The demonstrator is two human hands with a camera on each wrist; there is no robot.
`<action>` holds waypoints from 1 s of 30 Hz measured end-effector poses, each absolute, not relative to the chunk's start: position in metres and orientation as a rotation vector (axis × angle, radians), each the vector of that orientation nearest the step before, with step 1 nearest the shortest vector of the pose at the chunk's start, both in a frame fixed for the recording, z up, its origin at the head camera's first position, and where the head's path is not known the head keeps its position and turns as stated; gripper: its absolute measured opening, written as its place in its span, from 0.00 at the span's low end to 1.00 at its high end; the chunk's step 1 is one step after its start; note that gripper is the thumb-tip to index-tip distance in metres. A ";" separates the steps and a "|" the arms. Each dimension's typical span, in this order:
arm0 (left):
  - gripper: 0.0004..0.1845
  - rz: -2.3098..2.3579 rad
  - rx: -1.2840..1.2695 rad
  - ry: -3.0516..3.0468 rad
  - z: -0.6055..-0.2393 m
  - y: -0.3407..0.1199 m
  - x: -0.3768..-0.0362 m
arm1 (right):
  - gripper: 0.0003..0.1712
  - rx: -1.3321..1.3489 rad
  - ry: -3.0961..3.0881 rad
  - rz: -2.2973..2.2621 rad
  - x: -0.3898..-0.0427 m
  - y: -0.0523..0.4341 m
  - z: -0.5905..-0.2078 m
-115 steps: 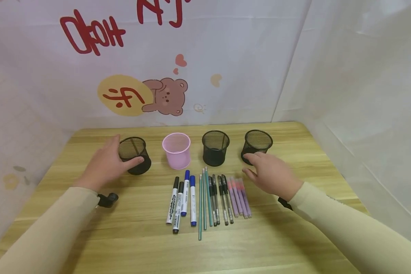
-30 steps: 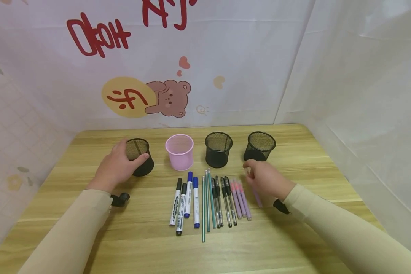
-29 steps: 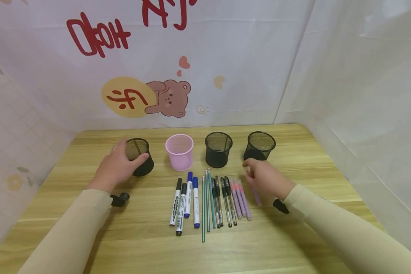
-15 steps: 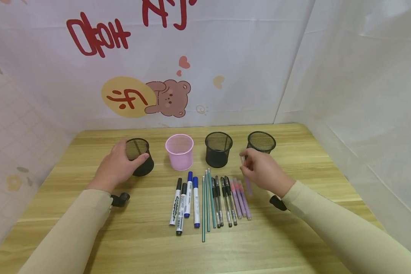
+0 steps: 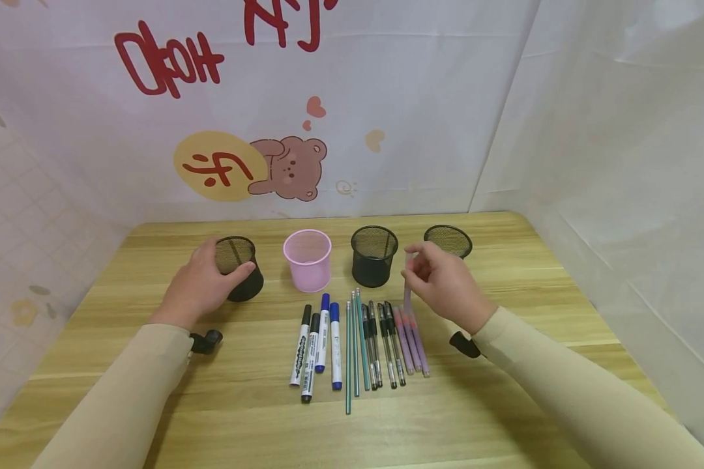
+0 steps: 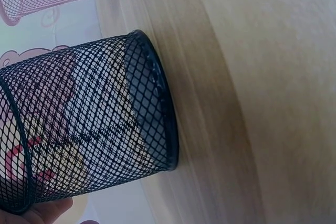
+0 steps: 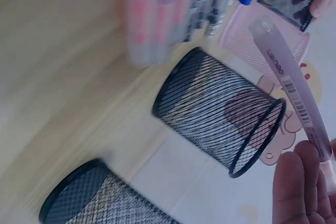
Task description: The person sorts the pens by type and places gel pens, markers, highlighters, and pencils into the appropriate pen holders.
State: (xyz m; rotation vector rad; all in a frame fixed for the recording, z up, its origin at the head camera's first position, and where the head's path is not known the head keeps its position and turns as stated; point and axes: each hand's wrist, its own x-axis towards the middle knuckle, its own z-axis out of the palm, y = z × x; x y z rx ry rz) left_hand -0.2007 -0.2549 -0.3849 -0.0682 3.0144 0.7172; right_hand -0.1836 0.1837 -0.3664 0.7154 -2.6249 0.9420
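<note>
My left hand (image 5: 220, 270) grips the leftmost black mesh cup (image 5: 240, 277) from its left side, thumb on the front; in the left wrist view that cup (image 6: 89, 140) fills the frame with a fingertip at its lower edge. My right hand (image 5: 416, 264) pinches a purple pen (image 5: 407, 290) by its upper end and holds it nearly upright above the row of purple pens (image 5: 413, 342). In the right wrist view the held pen (image 7: 291, 85) slants up from my fingers (image 7: 299, 187), in front of a black mesh cup (image 7: 220, 111).
On the wooden table (image 5: 504, 286) stand a pink mesh cup (image 5: 308, 259) and two more black mesh cups (image 5: 374, 255) (image 5: 448, 240). Markers (image 5: 317, 339), green pencils (image 5: 352, 345) and black pens (image 5: 381, 342) lie in a row in front. Curtain walls close in behind and right.
My right hand has lifted a purple pen off the table's right side, swung it upright and carried it left and up. The left hand stays on its cup.
</note>
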 end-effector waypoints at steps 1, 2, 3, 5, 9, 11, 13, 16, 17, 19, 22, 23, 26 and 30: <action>0.65 0.717 -0.066 3.014 -0.385 -0.255 -0.201 | 0.21 0.710 -2.607 0.953 -0.183 0.182 -0.365; 0.65 0.719 -0.068 3.014 -0.385 -0.255 -0.201 | 0.21 0.704 -2.589 0.967 -0.183 0.180 -0.364; 0.65 0.720 -0.067 3.013 -0.385 -0.255 -0.201 | 0.21 0.696 -2.571 0.989 -0.182 0.178 -0.363; 0.65 0.721 -0.068 3.011 -0.385 -0.255 -0.201 | 0.21 0.678 -2.535 1.042 -0.181 0.174 -0.361; 0.65 0.722 -0.075 3.004 -0.386 -0.255 -0.201 | 0.21 0.649 -2.448 1.158 -0.179 0.165 -0.359; 0.66 0.727 -0.077 3.003 -0.386 -0.255 -0.201 | 0.21 0.635 -2.408 1.202 -0.179 0.160 -0.358; 0.65 0.733 -0.076 3.006 -0.386 -0.255 -0.201 | 0.21 0.622 -2.372 1.226 -0.179 0.156 -0.357; 0.65 0.743 -0.079 3.007 -0.386 -0.255 -0.201 | 0.21 0.598 -2.326 1.267 -0.180 0.148 -0.355; 0.65 0.745 -0.079 3.007 -0.386 -0.255 -0.201 | 0.21 0.594 -2.311 1.279 -0.180 0.145 -0.354; 0.65 0.750 -0.079 3.009 -0.386 -0.256 -0.201 | 0.20 0.582 -2.283 1.307 -0.181 0.138 -0.351; 0.66 0.751 -0.077 3.007 -0.385 -0.256 -0.201 | 0.20 0.588 -2.223 1.369 -0.183 0.127 -0.348; 0.66 0.750 -0.077 3.007 -0.385 -0.256 -0.201 | 0.20 0.596 -2.198 1.390 -0.183 0.123 -0.347; 0.67 0.742 -0.075 3.003 -0.384 -0.256 -0.201 | 0.21 0.635 -2.122 1.450 -0.184 0.112 -0.345; 0.67 0.732 -0.073 3.004 -0.384 -0.255 -0.200 | 0.20 0.669 -2.058 1.515 -0.185 0.096 -0.340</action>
